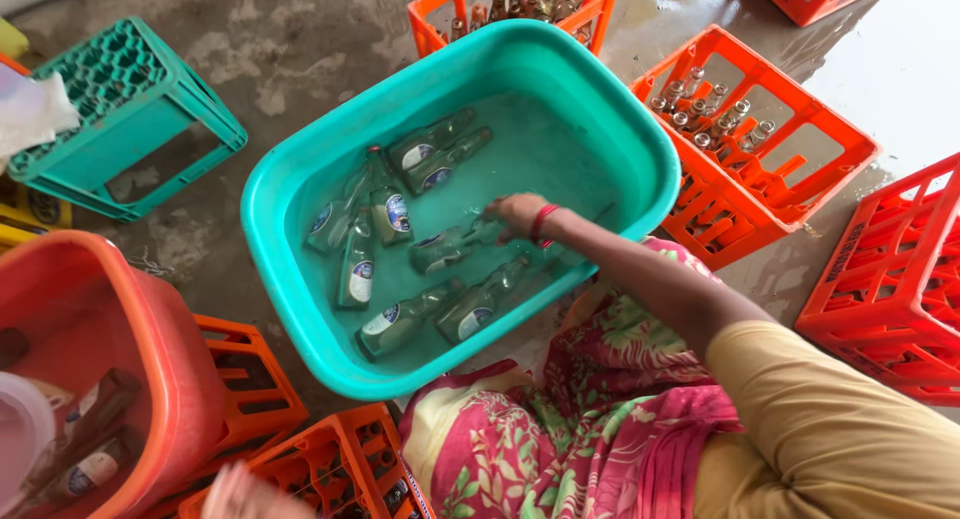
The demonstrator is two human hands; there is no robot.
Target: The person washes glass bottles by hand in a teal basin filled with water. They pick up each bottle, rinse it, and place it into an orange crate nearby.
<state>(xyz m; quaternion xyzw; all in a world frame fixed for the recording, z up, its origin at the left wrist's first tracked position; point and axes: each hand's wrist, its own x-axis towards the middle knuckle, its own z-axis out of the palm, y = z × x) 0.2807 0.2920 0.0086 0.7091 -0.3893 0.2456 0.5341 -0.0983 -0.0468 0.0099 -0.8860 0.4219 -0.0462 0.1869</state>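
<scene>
Right hand [518, 215] reaches into the teal plastic tub [300, 309], fingers closed around the neck of a clear glass bottle [445, 249] that lies on its side in the water near the tub's middle. A red band sits on the wrist. Seven more labelled bottles lie in the same water: two [435, 149] side by side toward the far wall, three [362, 224] clustered at the left, and two [440, 314] near the near wall, just beside the held one.

Left hand [240, 494] appears at the lower edge of the view, blurred; whether it is released or clenched cannot be told. It hangs above an orange crate [340, 459] with dark bottle tops in its cells.

An orange crate [760, 149] to the right of the tub holds a group of upright capped bottles. A teal crate [125, 114] stands upside down at upper left. An orange tub [130, 369] at lower left holds further bottles.
</scene>
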